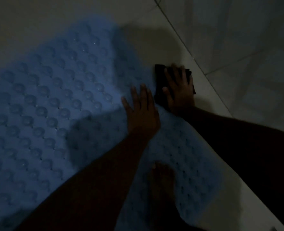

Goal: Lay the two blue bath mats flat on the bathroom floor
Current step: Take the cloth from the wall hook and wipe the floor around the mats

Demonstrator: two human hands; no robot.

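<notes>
Where the view starts at left, mat: blue, bumps up, spread on the floor.
Left hand: fingers straight and apart, flat on the mat's edge.
Second mat: on the floor, under a bare foot.
Cloth: black, beside the mat.
Right hand: fingers spread, pressing the cloth.
</notes>
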